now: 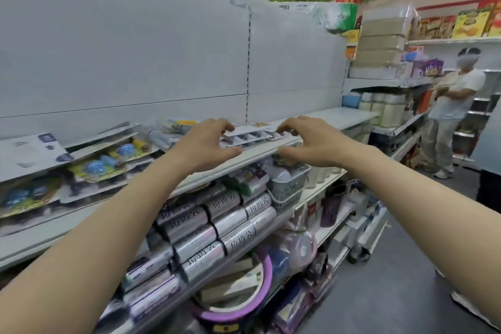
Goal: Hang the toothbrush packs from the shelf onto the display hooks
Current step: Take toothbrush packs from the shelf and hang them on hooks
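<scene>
A flat white blister pack of toothbrushes (250,135) lies on the grey shelf (341,116) near its front edge. My left hand (202,144) reaches over the pack's left end, fingers curved above it, thumb at the shelf's front lip. My right hand (306,138) arches over the pack's right end in the same way, fingertips at its edge. Whether either hand grips the pack I cannot tell. No display hooks show on the bare grey back panel (162,49).
More carded packs with blue and yellow items (103,165) lie stacked on the shelf to the left. Below are rolls of silver bags (217,228), a grey basket (288,190) and a purple-rimmed tub (235,304). A person in a white shirt (450,106) stands down the aisle at right.
</scene>
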